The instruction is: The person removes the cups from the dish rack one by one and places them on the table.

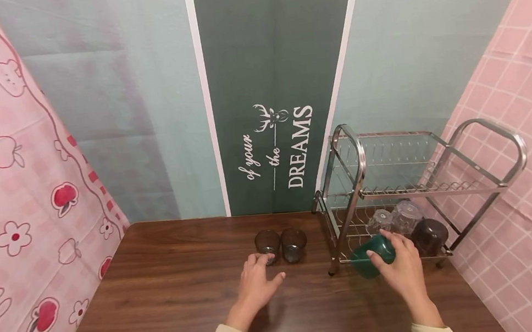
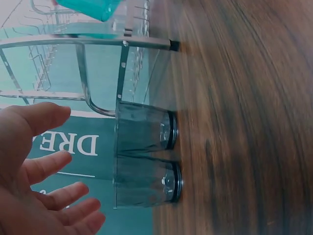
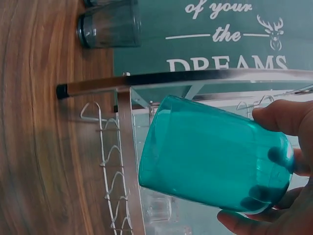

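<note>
My right hand (image 1: 405, 270) holds a green see-through cup (image 3: 210, 152) by its base, fingers and thumb around it. The cup is tilted with its mouth downward, at the front of the metal dish rack (image 1: 362, 176). Two brown see-through glasses (image 1: 268, 243) (image 1: 294, 243) stand upright side by side on the table. My left hand (image 1: 256, 286) hovers just in front of them with fingers spread and nothing held. In the left wrist view its fingers (image 2: 73, 196) are apart from the glasses.
On the rack's lower tier sit clear glasses (image 1: 405, 216) and a dark cup (image 1: 430, 236), bottoms up. The upper tier (image 1: 423, 189) is a wire shelf. A printed curtain (image 1: 281, 48) hangs behind the wooden table (image 1: 172, 294), with pink cloths at both sides.
</note>
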`<action>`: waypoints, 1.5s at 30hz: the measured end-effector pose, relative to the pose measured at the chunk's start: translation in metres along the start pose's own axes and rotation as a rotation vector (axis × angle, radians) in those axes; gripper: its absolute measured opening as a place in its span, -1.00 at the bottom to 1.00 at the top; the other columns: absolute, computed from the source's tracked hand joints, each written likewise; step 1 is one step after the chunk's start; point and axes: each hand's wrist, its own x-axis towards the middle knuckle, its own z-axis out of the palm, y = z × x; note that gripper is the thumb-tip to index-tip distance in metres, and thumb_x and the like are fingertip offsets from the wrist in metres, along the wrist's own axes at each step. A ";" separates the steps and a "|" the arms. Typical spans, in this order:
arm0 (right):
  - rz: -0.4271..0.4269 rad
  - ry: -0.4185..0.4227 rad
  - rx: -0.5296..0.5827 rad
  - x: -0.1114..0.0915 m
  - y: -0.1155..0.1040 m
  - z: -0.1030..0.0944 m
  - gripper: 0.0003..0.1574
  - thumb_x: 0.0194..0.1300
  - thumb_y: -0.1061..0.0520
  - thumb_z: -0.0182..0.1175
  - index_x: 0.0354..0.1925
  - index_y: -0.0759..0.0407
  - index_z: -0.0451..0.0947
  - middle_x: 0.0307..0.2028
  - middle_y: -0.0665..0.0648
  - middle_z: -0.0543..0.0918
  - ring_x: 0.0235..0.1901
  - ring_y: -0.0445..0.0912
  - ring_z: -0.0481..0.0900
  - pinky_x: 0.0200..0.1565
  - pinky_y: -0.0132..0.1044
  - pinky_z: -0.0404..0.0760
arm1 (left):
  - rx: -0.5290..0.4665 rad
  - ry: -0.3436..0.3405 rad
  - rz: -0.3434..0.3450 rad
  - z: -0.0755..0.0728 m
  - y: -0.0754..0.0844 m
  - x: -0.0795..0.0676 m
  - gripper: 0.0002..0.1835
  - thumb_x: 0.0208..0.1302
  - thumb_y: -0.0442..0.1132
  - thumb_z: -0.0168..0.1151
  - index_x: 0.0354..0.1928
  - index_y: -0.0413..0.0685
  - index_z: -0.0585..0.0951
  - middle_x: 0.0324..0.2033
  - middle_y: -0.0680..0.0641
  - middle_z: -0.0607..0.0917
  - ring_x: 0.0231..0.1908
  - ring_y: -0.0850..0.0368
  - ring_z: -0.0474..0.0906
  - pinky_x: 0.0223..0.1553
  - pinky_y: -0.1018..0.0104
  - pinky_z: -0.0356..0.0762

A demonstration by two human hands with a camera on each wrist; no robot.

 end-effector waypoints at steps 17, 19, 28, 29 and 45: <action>0.068 0.003 0.136 -0.023 -0.018 0.018 -0.35 -0.07 0.00 0.30 0.03 0.13 0.40 -0.09 0.31 0.40 -0.15 0.17 0.35 -0.24 0.07 0.27 | -0.276 0.049 -0.031 0.007 0.012 -0.009 -0.53 -0.12 0.00 0.29 -0.10 0.03 0.49 -0.20 0.00 0.47 -0.16 0.07 0.41 -0.17 0.17 0.32; 0.076 0.011 0.151 -0.024 -0.021 0.020 -0.36 -0.07 0.00 0.30 0.03 0.11 0.40 -0.10 0.30 0.42 -0.16 0.14 0.37 -0.25 0.03 0.28 | -0.317 0.045 -0.058 0.007 0.013 -0.009 -0.54 -0.12 0.00 0.29 -0.11 0.03 0.50 -0.22 0.02 0.48 -0.18 0.09 0.41 -0.18 0.19 0.32; 0.151 0.031 0.225 -0.033 -0.033 0.028 -0.42 -0.02 -0.02 0.26 0.02 0.05 0.41 -0.09 0.23 0.44 -0.17 0.06 0.39 -0.26 -0.11 0.26 | -0.540 0.020 -0.116 0.013 0.016 -0.012 -0.57 -0.10 0.00 0.29 -0.13 0.04 0.50 -0.18 -0.08 0.49 -0.20 0.04 0.42 -0.27 0.18 0.41; 0.156 0.033 0.235 -0.034 -0.034 0.029 -0.42 -0.01 -0.03 0.25 0.02 0.05 0.41 -0.08 0.23 0.44 -0.16 0.06 0.39 -0.25 -0.10 0.26 | -0.569 0.015 -0.122 0.014 0.016 -0.013 -0.57 -0.09 0.00 0.29 -0.13 0.03 0.50 -0.17 -0.09 0.48 -0.19 0.01 0.42 -0.28 0.14 0.42; 0.174 0.120 0.274 -0.047 0.092 0.137 -0.33 -0.08 -0.23 0.23 0.07 -0.42 0.29 -0.05 -0.26 0.40 -0.23 -0.23 0.43 -0.30 -0.25 0.33 | -0.882 -0.076 -0.136 0.005 0.035 -0.016 -0.53 -0.03 -0.26 0.26 -0.02 -0.15 0.41 -0.08 -0.16 0.45 -0.12 -0.11 0.39 -0.13 -0.02 0.29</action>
